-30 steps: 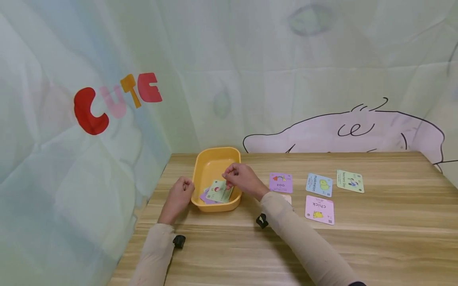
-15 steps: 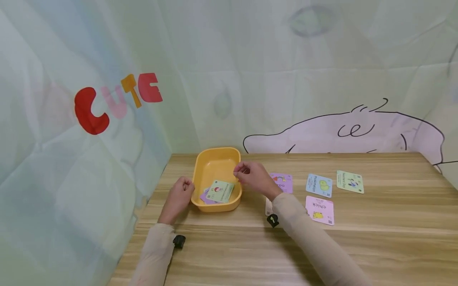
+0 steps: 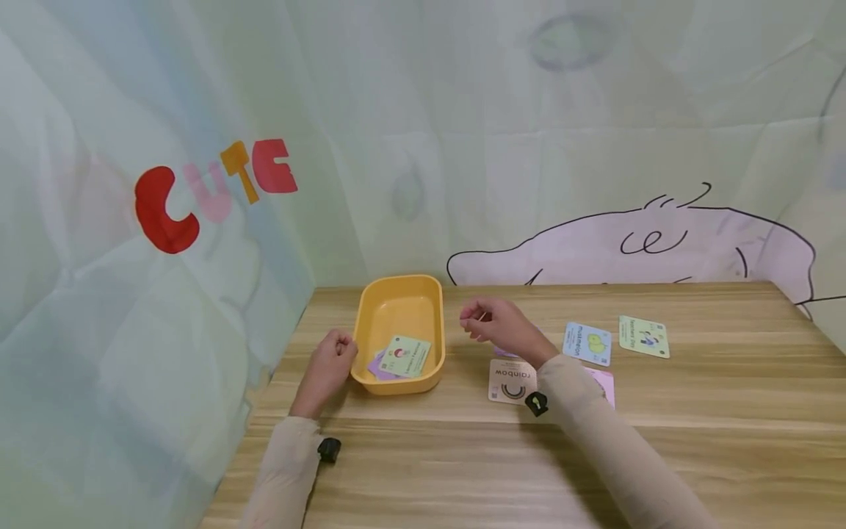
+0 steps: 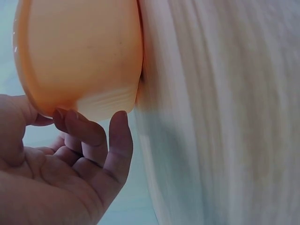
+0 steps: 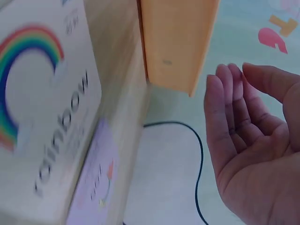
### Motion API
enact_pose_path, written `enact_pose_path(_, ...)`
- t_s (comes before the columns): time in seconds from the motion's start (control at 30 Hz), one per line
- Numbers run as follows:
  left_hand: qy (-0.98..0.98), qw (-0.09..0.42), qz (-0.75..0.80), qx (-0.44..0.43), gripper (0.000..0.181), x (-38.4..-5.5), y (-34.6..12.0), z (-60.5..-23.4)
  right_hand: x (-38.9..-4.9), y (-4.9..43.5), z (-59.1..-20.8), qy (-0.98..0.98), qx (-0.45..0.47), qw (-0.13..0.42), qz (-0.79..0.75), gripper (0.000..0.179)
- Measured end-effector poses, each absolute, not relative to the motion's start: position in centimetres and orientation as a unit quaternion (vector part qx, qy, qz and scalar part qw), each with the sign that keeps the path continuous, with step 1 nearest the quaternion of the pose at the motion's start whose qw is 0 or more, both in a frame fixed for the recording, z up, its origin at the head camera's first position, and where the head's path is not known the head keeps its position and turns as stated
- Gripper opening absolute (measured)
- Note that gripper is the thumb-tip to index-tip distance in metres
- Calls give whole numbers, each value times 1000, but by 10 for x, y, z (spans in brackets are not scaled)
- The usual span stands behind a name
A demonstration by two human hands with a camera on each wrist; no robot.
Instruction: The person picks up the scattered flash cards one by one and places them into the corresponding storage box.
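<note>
In the head view a yellow plastic tray stands at the table's left. A green picture card lies in its near end, over a purple card. My left hand pinches the tray's left rim between thumb and fingers, as the left wrist view shows on the tray wall. My right hand hovers right of the tray, fingers loosely curled, nothing between them. Below it lie a beige rainbow card and a purple card, the latter mostly hidden by the hand.
Farther right lie a blue muskmelon card and a green Teachers' Day card. A pink card is partly covered by the right sleeve. Printed cloth hangs behind the wooden table.
My right hand has drawn back from over the tray to the right, leaving the green card lying in it. The rainbow card has come into fuller view. My left hand stays at the rim.
</note>
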State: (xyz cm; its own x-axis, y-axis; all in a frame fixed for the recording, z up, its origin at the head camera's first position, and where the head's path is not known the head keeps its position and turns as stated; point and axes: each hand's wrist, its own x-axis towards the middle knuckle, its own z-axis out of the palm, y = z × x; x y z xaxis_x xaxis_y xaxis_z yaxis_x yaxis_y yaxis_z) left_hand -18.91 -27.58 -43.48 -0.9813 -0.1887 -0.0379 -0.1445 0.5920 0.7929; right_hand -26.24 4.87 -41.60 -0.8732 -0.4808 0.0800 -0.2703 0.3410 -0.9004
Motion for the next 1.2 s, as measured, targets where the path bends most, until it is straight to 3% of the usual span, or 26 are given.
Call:
enact_pose_path(0.33, -889, 32, -449, 85, 17, -188, -276, -435, -263, 82, -412, 828, -233, 118, -495, 12)
enact_pose_path(0.6, -890, 28, -447, 87, 17, -188, -276, -435, -264, 111, -415, 845, -250, 107, -460, 19)
enact_pose_path(1.2, -887, 27, -453, 89, 18, -189, -275, -435, -260, 177, -420, 881, -187, 111, -421, 29)
